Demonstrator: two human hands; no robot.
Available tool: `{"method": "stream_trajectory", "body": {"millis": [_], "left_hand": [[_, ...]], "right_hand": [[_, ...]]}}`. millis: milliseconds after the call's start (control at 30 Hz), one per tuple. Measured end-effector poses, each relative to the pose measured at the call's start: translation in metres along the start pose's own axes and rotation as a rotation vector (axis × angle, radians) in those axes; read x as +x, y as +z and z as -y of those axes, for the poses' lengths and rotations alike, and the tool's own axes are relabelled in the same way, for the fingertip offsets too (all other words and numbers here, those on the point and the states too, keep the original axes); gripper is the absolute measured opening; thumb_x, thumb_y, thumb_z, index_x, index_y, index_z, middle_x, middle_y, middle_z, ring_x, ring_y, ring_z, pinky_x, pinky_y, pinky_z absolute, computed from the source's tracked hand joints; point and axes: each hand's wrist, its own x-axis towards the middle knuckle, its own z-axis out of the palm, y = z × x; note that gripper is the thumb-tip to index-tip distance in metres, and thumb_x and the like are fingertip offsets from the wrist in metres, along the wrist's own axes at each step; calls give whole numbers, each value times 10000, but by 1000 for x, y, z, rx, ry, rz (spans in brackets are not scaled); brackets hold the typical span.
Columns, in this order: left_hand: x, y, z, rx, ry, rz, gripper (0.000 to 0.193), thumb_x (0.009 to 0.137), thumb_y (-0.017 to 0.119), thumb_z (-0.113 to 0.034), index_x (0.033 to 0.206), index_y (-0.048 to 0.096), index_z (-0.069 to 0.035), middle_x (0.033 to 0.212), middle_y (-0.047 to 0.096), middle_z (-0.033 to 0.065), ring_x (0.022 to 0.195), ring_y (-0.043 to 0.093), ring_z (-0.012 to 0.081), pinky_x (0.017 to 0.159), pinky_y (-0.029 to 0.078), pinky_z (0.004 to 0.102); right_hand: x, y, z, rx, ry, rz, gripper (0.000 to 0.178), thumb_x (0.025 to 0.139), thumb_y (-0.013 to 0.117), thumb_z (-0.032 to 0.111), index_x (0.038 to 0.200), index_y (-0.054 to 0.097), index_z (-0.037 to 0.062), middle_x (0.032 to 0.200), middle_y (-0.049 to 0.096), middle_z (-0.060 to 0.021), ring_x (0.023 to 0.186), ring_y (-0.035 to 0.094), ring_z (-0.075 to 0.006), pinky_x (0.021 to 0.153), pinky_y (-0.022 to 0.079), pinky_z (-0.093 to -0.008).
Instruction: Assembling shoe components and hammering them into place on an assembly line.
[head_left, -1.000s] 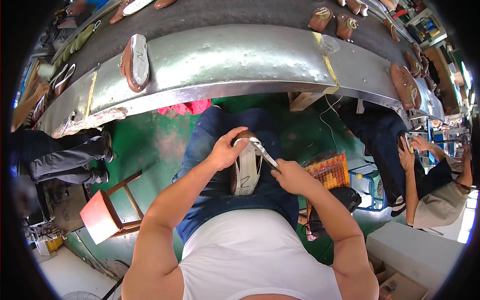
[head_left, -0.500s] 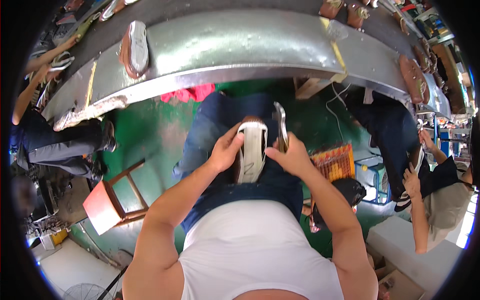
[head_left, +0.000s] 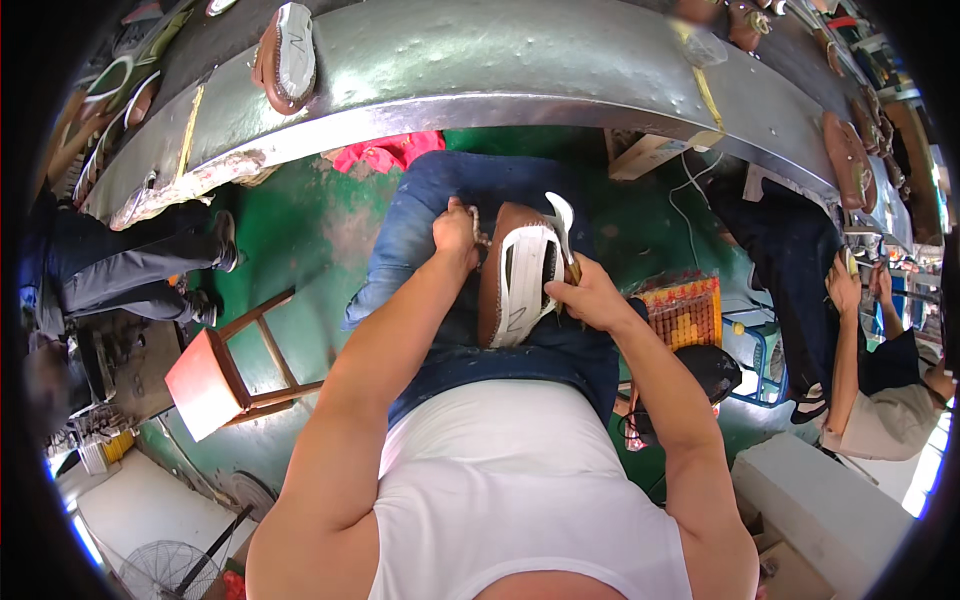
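Note:
A brown shoe [head_left: 520, 285] lies over my lap with its white underside up and its rounded end away from me. My right hand [head_left: 590, 292] is closed around the handles of metal pincers [head_left: 563, 218], whose curved head lies against the shoe's right side near the far end. At the shoe's left, my left hand [head_left: 455, 232] is closed on what looks like a pale twisted cord [head_left: 480, 228]. Where the cord meets the shoe is hard to make out.
A metal-topped bench [head_left: 480, 70] runs ahead, with another brown shoe [head_left: 288, 60] near its edge. A red-topped stool [head_left: 210, 385] is at left, a beaded seat [head_left: 682, 312] at right. Co-workers sit on both sides; the right one's hand [head_left: 843, 285] is at work.
My left hand has let go of the shoe's white underside and moved up and left to the cord. The shoe has tilted, showing more brown side, and the pincers now meet its right edge.

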Motion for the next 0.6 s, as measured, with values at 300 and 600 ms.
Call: {"method": "stream_trajectory", "body": {"millis": [300,600], "left_hand": [[-145,-14,-27,1204,396,433,607,976,528,-361,1426,402,27,1244,599,294,1197,582,371,993,453,441],[-103,-51,-35,688,136,987,446,892,503,-13,1338,497,17,1209,628,107,1131,565,165,1017,429,317]], "right_hand": [[-3,6,-1,-465,-58,-311,391,850,704,247,1045,519,-37,843,670,-159,740,670,-278,701,518,-396],[-65,18,28,-1030,-30,-74,253,932,579,228,1063,541,15,871,670,-245,841,643,-454,769,500,-526]]}}
